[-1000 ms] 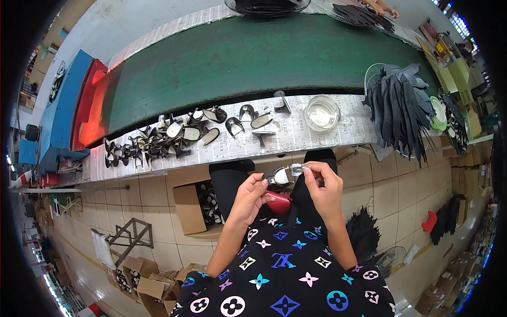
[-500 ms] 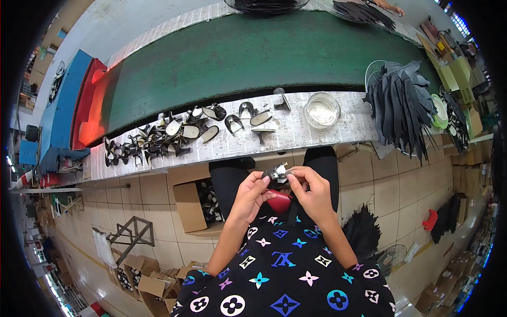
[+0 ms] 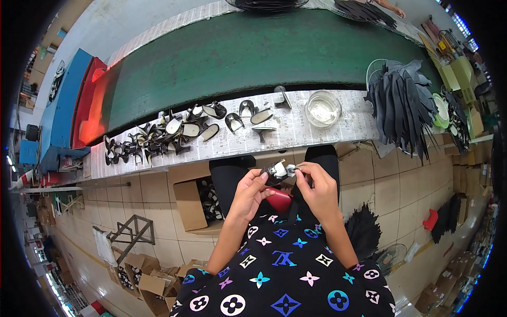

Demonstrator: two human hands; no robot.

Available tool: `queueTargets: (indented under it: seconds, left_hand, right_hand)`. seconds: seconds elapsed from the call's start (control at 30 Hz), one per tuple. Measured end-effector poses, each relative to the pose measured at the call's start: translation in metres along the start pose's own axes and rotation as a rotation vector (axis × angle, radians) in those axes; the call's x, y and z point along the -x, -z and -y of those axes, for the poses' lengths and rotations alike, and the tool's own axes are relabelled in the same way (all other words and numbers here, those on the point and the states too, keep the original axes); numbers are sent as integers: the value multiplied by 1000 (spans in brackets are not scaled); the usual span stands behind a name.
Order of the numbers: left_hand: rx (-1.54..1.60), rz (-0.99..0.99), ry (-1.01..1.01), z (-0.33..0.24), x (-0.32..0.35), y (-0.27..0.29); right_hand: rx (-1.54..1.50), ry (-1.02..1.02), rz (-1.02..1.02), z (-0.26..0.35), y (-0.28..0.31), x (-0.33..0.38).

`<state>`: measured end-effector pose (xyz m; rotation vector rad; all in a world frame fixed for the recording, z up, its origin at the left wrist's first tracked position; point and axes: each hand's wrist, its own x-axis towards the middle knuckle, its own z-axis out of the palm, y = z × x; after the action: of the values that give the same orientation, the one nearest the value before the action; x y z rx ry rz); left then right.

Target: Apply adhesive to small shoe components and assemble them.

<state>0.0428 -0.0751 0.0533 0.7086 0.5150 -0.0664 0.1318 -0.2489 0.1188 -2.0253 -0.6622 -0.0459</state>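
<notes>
Fingers of both hands pinch one small shoe-heel pc (image 3: pixel 278 170), held over the lap, near edge of the bench (image 3: pixel 317 138). Left hand (image 3: pixel 248 193) grips the dark end; right hand (image 3: pixel 316 186) nips the pale end w/ fingertips. Long axis approx. left-right, pale end toward the right. Red item (image 3: pixel 279 199) lies below on lap. Progress, judged: many finished-looking pcs (image 3: pixel 174 129) lie along bench's left half; carton (image 3: pixel 203 203) w/ more pcs at knee. Glass bowl (image 3: pixel 323 108) further right.
</notes>
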Motion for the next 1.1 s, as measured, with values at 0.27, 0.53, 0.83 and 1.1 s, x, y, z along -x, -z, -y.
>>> queueTargets:
  seconds: [0.27,0.53,0.83,1.1]
  left_hand:
    - [28,18,15,1,-2,-1]
    - [36,-7,-26,-5,9,11]
    - [-304,-632,-414,-21,85,116]
    - [-1161,-1243,-445,-34,112,176]
  right_hand:
    - [-95,-54,22,1,0,1]
    - [-55,-99,-77,-7,5,-4]
    - [-153,-157,-25,-18,-9,-6]
    - [-176,-134,31,-12,-18,-10]
